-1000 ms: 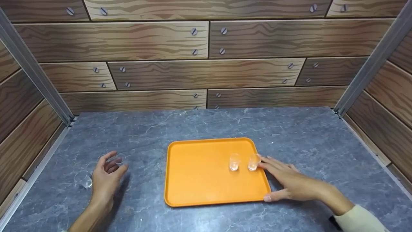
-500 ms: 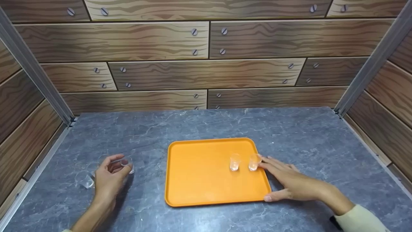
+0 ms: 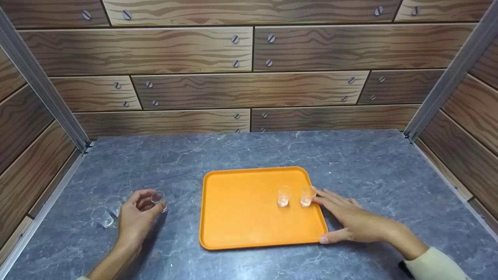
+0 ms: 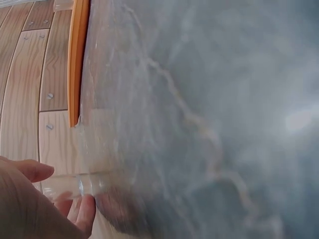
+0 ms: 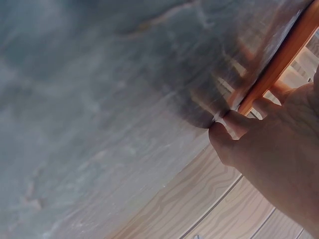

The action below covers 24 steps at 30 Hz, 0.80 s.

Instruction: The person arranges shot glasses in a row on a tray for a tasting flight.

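Orange tray (image 3: 241, 217) on grey marbled tabletop (image 3: 233, 149); two clear tumblers (image 3: 283, 198) upright on its right side. Left hand (image 3: 132, 219): grip curled round a held tumbler (image 3: 157, 197), left of tray; more glassware (image 3: 105, 219) farther left. Right hand (image 3: 350, 217): grip loose, fingers extended along tray's right rim. Plank-patterned walls (image 3: 186, 48) around.

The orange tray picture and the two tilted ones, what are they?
There's no robot here, only a person's left hand and right hand, both bare. A camera on the head took the big picture, looking down; cameras on the wrists took the tilted ones. On the grey table lies an orange tray with two small clear glasses standing on it. Other clear glasses, hard to count, are beside the left hand. That hand holds one more glass between thumb and fingers. The right hand touches the tray's right edge.
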Each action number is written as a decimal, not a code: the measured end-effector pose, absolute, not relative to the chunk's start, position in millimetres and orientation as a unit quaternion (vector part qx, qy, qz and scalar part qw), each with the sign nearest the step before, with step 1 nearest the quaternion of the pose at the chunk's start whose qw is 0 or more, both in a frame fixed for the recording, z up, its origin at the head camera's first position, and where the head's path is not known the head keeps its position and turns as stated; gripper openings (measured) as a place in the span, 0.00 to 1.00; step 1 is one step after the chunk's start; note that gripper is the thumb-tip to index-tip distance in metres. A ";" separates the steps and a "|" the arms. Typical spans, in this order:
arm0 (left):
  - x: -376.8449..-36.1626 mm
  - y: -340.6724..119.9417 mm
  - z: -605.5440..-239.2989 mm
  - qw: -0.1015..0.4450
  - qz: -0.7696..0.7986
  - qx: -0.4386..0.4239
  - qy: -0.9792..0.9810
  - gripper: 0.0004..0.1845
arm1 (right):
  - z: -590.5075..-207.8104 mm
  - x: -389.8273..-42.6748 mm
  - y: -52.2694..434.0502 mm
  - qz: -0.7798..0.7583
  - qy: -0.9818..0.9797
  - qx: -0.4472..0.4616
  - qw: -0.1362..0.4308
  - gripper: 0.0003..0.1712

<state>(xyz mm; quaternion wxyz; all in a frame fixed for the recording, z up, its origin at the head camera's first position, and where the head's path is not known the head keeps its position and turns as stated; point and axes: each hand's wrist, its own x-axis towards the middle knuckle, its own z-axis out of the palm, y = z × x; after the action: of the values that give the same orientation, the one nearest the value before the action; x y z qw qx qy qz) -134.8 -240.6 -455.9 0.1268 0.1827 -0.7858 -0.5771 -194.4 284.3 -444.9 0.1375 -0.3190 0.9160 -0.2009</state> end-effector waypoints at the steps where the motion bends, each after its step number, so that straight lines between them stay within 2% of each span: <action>1: -134.3 -240.3 -455.7 0.126 -0.575 0.182 -0.788 0.23 | -444.7 -194.5 284.2 -0.201 0.916 -0.320 0.137 0.56; 24: -123.0 -217.7 -449.2 0.154 -0.633 0.102 -0.752 0.24 | -443.7 -195.5 283.0 -0.204 0.916 -0.314 0.147 0.56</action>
<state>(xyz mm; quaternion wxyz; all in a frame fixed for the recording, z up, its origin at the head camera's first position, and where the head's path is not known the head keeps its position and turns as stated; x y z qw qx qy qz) -123.0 -217.7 -449.2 0.1542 0.1024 -0.7516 -0.6331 -195.5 283.0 -443.7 0.1470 -0.3137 0.9155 -0.2045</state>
